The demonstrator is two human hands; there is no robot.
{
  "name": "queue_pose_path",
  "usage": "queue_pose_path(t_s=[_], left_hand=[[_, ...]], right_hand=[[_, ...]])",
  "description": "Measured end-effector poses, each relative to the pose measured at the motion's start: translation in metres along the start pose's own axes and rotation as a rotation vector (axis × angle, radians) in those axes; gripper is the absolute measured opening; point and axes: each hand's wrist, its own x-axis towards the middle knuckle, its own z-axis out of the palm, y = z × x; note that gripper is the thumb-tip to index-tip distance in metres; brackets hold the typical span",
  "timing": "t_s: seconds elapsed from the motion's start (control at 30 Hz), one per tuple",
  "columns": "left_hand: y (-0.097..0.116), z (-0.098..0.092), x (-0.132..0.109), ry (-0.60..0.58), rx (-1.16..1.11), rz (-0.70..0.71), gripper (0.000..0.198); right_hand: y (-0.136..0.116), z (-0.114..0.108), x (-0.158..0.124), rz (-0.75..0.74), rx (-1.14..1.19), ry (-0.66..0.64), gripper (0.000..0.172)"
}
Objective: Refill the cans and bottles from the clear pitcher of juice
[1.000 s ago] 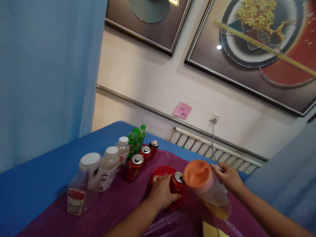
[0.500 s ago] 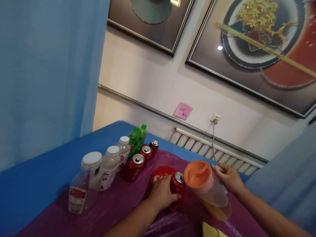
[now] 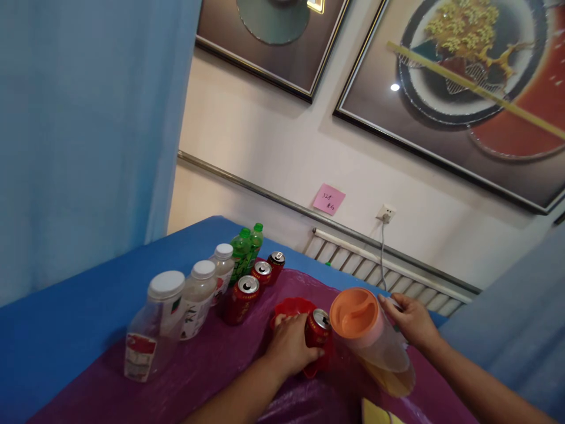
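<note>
My left hand (image 3: 291, 347) is wrapped round a red drink can (image 3: 316, 328), its open top tilted a little to the right. Under and behind the can and hand sits a red scalloped bowl (image 3: 295, 306); much of it is hidden. My right hand (image 3: 410, 318) grips the handle of a clear pitcher (image 3: 375, 347), which leans left toward the can. The pitcher has an orange lid (image 3: 355, 314) and some yellowish liquid low inside. Its lid is close to the can's top; I see no stream between them.
Three red cans (image 3: 242, 299) stand left of the bowl, with green bottles (image 3: 241, 253) behind. White-capped clear bottles (image 3: 154, 327) line the left side. A yellow item (image 3: 378, 412) lies at the front on the purple plastic sheet (image 3: 194, 380). Blue curtains (image 3: 88, 129) hang at both sides.
Almost nothing differs. The view has shifted very slightly; both hands keep the same hold on the can and the pitcher.
</note>
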Motion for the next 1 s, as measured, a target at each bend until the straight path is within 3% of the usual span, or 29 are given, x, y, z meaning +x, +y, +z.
queue_pose_path(t_s=[1.0], left_hand=[[-0.001,0.0022,0.0008,-0.005,0.03,-0.001,0.056]], right_hand=[[-0.0002,0.0003,-0.0032,0.008,-0.042,0.001,0.054]])
